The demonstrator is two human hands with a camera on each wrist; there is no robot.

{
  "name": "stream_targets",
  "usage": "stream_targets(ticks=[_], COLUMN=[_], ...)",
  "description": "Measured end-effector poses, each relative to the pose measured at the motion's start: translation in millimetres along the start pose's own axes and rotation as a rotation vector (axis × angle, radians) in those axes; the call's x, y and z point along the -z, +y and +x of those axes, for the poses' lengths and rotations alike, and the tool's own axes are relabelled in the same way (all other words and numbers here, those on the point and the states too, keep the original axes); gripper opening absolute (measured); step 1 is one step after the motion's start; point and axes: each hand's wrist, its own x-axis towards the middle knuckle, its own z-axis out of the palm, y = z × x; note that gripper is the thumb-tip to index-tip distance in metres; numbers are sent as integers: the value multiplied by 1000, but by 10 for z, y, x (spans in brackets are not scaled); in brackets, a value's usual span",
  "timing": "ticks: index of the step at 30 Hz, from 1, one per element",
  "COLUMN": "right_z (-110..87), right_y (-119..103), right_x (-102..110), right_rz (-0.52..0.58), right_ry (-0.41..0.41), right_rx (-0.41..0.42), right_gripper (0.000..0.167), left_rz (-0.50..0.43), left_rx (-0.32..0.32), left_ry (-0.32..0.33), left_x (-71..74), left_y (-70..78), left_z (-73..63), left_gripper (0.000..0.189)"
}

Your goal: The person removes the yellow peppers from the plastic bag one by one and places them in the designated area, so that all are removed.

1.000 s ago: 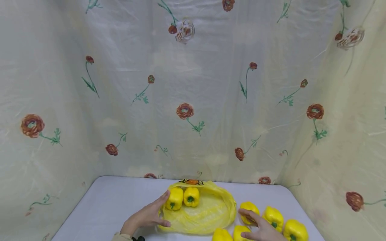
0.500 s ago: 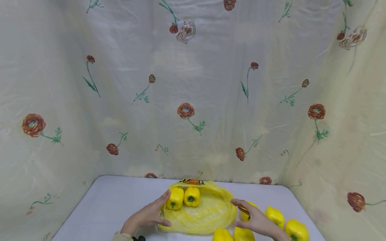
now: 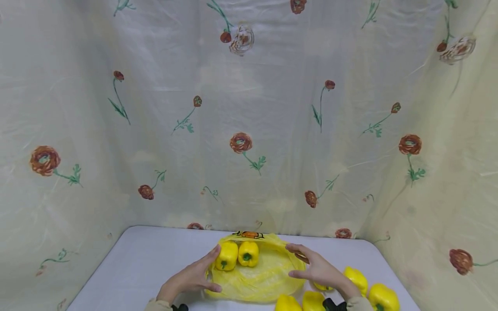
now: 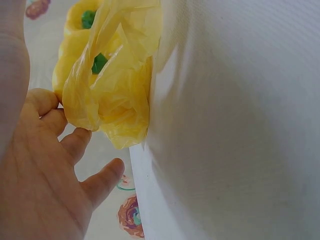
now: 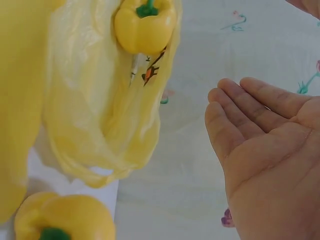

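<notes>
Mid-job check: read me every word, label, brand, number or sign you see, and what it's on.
No word, brand or number can be read.
Bag: black-and-orange print, too small in the head view and too blurred in the right wrist view to read.
Peppers: no lettering visible.
Backdrop: flower pictures, no lettering visible.

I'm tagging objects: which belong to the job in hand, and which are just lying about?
In the job: yellow plastic bag, bagged yellow bell peppers, left hand, right hand; probably loose yellow bell peppers.

Just background: white table, floral sheeting.
</notes>
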Motion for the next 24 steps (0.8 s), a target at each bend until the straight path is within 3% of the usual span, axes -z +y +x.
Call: stream_targets(ticks=[11, 24], right_z=[274, 590], right_y=[-70, -162], right_x=[11, -30], right_rz=[42, 17], right_ry=[-18, -4], right_rx=[13, 35], right_gripper=[71, 74], left_rz=[4, 7], left_rx=[2, -12], left_ry=[-2, 1], left_x=[7, 4], left_y=[2, -10], left_z=[-1, 5], left_gripper=[115, 114])
